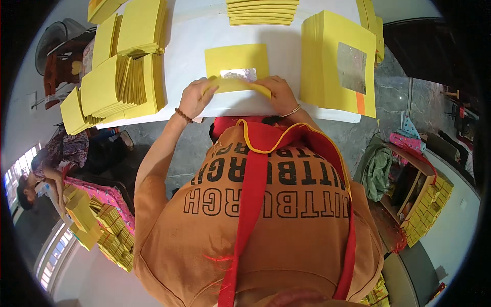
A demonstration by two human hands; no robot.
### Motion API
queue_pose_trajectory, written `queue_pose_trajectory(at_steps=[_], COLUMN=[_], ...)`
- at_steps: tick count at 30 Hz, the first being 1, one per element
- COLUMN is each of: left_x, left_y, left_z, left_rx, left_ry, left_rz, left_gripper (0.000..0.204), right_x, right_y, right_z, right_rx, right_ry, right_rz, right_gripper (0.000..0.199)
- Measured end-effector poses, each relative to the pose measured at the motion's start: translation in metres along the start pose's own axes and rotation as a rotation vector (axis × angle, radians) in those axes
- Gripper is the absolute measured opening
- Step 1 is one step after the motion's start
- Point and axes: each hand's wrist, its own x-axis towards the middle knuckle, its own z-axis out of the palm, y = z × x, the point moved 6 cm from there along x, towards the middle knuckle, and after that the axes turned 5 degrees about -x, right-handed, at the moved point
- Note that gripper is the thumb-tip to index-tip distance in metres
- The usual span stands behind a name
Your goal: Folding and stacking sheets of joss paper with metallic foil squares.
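A yellow paper sheet (237, 55) with a shiny silver patch lies on the white tabletop (186, 36) in front of me. Its near edge is lifted and curled over toward the patch, slightly blurred. At the left end of that edge my left hand (196, 97) pinches the paper, thumb on top. My right hand (281, 95) grips the other end, its fingers partly hidden behind the wrist and the paper. To the right of the hands stands a thick stack of yellow sheets (327, 61), the top one showing a silver patch and an orange strip.
Piles of folded yellow paper (110, 82) crowd the table's left side. Another folded stack (262, 11) lies at the far edge. On the left, a person (48, 174) handles yellow paper beside bundled stacks (113, 227). A wooden shelf (409, 189) with yellow bundles stands at the right.
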Motion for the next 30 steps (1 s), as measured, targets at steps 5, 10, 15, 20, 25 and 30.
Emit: queue_pose_trajectory(at_steps=[5,10,15,20,25,30], left_x=[0.021,0.034,0.045,0.048,0.052,0.053], left_y=[-0.026,-0.027,-0.025,-0.034,-0.036,-0.049], left_z=[0.003,0.005,-0.001,0.001,0.002,0.003], left_rx=[-0.19,-0.066,0.048,0.159,0.12,0.02], left_ry=[0.045,0.116,0.06,0.041,0.044,0.054], left_rz=[-0.369,-0.38,-0.449,-0.502,-0.516,-0.511], left_gripper=[0.039,0.036,0.036,0.037,0.038,0.039], right_x=[0.008,0.021,0.026,0.032,0.032,0.033], right_y=[0.028,0.022,0.019,0.019,0.024,0.023], right_z=[0.009,-0.005,-0.005,-0.002,-0.002,-0.002], right_rx=[-0.012,0.061,-0.065,-0.155,-0.18,-0.185], right_ry=[-0.041,0.051,0.067,0.065,0.032,-0.016], right_rz=[0.447,0.601,0.548,0.501,0.591,0.672], right_gripper=[0.042,0.063,0.063,0.052,0.051,0.051])
